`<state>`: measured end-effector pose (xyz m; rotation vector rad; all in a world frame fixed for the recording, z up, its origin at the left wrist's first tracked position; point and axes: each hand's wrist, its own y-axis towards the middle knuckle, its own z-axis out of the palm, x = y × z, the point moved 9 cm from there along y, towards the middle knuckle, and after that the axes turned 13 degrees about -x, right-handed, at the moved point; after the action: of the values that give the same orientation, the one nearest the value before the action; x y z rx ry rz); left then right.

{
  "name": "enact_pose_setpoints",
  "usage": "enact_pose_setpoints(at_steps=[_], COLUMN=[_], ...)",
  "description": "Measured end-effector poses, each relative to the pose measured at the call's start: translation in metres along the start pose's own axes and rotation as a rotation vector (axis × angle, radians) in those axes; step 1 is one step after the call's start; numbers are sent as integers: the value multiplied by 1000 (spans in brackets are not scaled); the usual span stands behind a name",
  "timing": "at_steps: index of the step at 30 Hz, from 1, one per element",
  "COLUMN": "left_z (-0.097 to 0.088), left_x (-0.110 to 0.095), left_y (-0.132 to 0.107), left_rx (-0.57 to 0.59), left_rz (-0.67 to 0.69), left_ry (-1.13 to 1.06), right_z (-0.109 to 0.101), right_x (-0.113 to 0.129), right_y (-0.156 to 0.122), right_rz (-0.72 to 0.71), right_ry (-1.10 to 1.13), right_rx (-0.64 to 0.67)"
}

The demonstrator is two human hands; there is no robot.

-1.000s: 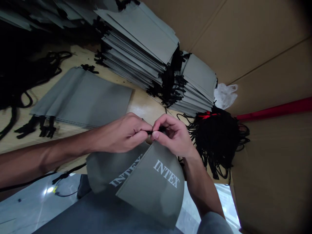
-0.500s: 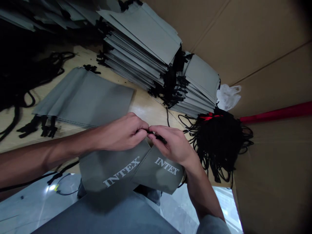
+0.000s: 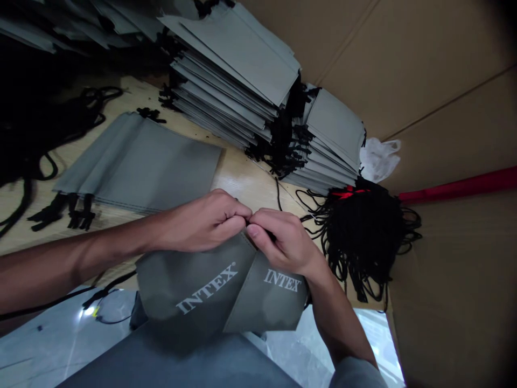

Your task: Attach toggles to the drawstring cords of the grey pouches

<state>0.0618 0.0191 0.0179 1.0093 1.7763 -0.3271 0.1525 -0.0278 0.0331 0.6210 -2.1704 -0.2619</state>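
Both my hands meet at the top edge of a grey fabric pouch (image 3: pixel 242 296) printed with INTEX in white, which hangs folded below them. My left hand (image 3: pixel 214 221) is closed in a pinch on a black cord (image 3: pixel 247 221). Fingertip to fingertip with it, my right hand (image 3: pixel 286 240) is closed on the same cord. Most of that cord is hidden inside the fingers. Just beyond my left forearm, a flat grey pouch (image 3: pixel 169 161) with knotted black cord ends lies on the table.
Tall stacks of grey pouches (image 3: pixel 242 54) and a shorter stack (image 3: pixel 335 126) stand at the back. Right of my right hand is a bundle of black cords (image 3: pixel 359 237) with a red tie. Cardboard (image 3: pixel 452 280) walls the right side, near a white plastic bag (image 3: pixel 378 159).
My hands have drawn together, covering most of the black cord between them. The pouch's right printed part has swung down and turned slightly.
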Motion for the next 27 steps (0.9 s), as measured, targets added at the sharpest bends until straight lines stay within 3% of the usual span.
enact_pose_setpoints(at_steps=[6, 10, 14, 17, 22, 27], left_z=[3, 7, 3, 1, -10, -3], left_x=[-1, -2, -8, -13, -28, -21], left_y=[-2, -4, -4, -5, -8, -10], left_rx=[50, 114, 116, 83, -171, -162], left_rz=[-63, -149, -145, -58, 307, 355], left_ry=[-157, -312, -358, -262, 189, 394], right_z=[-6, -1, 6, 8, 9, 13], right_x=[5, -7, -14, -16, -23, -27], right_y=[1, -3, -6, -1, 1, -4], right_rz=[-53, 132, 293, 351, 485, 517], right_ry=[136, 342, 575, 680, 686, 572], right_rx=[-76, -18, -9, -31, -4, 84])
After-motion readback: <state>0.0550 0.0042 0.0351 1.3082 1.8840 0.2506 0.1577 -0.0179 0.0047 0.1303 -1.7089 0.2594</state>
